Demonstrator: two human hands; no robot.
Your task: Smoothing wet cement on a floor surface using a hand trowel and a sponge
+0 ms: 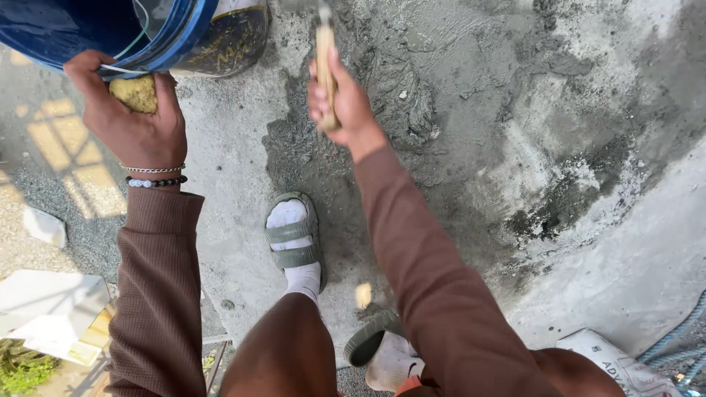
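Nearest, at 6 o'clock: bent knees, brown sleeves, two feet in white socks and green slide sandals (296, 242) planted on the slab, stance wide as if braced for work. At 9 o'clock pale tile scraps (45, 225) lie on gravel; a printed sack (614, 362) and blue rope (680, 345) sit at 5 o'clock. Further out, left hand (136, 117) at 10 o'clock is clenched round a yellow sponge (134, 93), pressed up against the blue bucket (110, 37) rim, probably for wetting. Right hand (342, 99) at 12 o'clock grips a wooden tool handle (324, 62) tight, pointing away; tool head cut off by the frame edge. Beyond it, wet grey cement mix (412, 110) spreads dark over the concrete floor (625, 257), drier and paler toward 3 o'clock. Outdoors, sunlit
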